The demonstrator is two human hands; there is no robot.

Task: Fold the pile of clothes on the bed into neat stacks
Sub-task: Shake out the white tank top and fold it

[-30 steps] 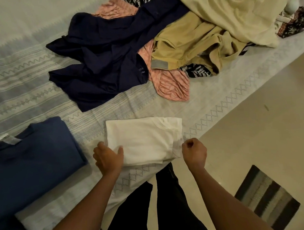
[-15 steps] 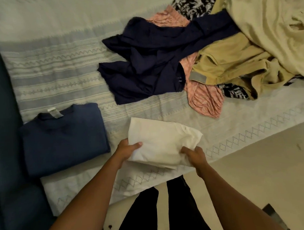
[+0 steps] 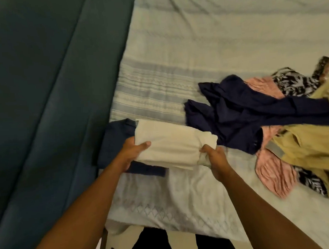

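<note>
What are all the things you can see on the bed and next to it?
folded white garment: one, white, held over the folded blue garment
folded blue garment: one, dark blue, left edge of the bed, partly covered
navy garment: one, navy, unfolded, middle of the bed
pink garment: at least one, pink, partly under the navy garment
patterned garment: count unclear, black and white, in the pile at right
tan garment: at least one, tan, right edge
bedspread: one, pale with blue stripes, under everything
dark teal surface: one, left of the bed
left hand: grips the white garment's left end
right hand: grips its right end
</note>
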